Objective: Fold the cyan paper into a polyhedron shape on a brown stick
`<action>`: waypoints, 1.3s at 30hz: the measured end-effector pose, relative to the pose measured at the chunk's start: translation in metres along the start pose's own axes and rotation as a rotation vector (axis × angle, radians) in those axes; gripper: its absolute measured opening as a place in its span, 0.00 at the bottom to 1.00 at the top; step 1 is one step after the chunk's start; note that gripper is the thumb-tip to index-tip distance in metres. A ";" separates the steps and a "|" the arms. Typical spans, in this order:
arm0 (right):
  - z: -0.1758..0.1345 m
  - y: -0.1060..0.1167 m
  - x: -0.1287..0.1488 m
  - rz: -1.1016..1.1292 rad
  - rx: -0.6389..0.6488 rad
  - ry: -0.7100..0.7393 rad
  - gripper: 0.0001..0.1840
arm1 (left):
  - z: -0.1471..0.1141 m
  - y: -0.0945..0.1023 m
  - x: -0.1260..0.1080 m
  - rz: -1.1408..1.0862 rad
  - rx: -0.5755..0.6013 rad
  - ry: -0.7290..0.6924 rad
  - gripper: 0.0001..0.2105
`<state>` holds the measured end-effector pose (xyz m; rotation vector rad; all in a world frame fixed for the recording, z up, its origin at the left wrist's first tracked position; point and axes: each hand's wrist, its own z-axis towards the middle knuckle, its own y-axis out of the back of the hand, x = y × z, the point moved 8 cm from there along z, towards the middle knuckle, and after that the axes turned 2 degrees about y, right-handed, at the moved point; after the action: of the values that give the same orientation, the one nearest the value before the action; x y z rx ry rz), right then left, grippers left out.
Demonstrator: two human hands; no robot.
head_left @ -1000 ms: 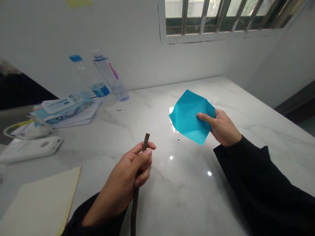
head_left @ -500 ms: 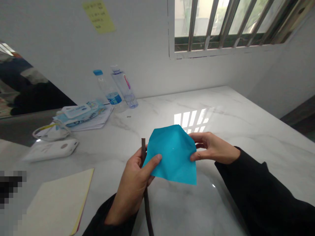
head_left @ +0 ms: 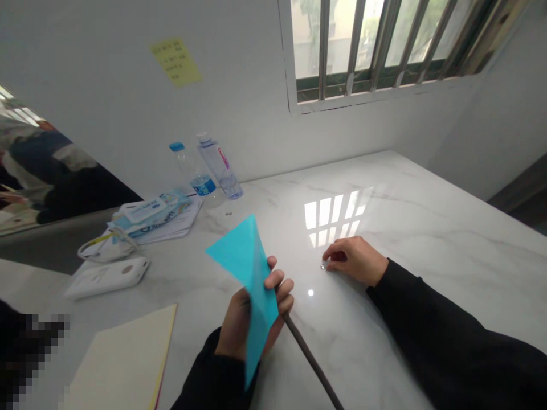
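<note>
One blue sheet (head_left: 261,307) gripped in left fingers (head_left: 285,289).

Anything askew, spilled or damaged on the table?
No spill or damage stands out. The two bottles near the wall look tilted, probably lens distortion. The teal sheet in the left hand is bent.

Head view, one: worn on the person's head; faces forward and down; table (head_left: 427,210) close below; left hand (head_left: 284,289) and right hand (head_left: 354,260) near, below centre; wall (head_left: 239,85) and barred window (head_left: 378,57) farther off, toward the top.
</note>
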<state>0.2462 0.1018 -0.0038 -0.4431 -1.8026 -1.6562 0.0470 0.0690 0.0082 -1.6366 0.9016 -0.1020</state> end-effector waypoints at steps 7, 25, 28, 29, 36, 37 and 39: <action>0.000 -0.007 0.015 0.002 -0.002 0.071 0.07 | -0.004 -0.012 0.028 -0.276 0.114 0.080 0.08; -0.011 -0.002 0.043 1.099 -0.019 0.005 0.15 | -0.007 -0.005 0.055 -0.103 0.002 0.162 0.08; -0.015 -0.001 0.051 1.171 0.032 0.015 0.15 | -0.010 -0.007 0.059 -0.162 0.005 0.188 0.06; -0.016 -0.001 0.055 1.181 0.048 0.026 0.15 | -0.011 -0.006 0.059 -0.175 0.000 0.194 0.06; -0.025 -0.001 0.074 1.204 0.080 0.089 0.10 | -0.020 -0.002 0.067 -0.176 -0.053 0.281 0.02; -0.026 -0.002 0.075 1.206 0.073 0.086 0.10 | -0.021 -0.001 0.068 -0.166 -0.049 0.296 0.01; -0.027 -0.004 0.075 1.217 0.068 0.066 0.11 | -0.021 0.000 0.071 -0.155 -0.033 0.324 0.01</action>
<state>0.1949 0.0617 0.0423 -1.1374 -1.0817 -0.7189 0.0854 0.0094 -0.0137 -1.7491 1.0216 -0.4732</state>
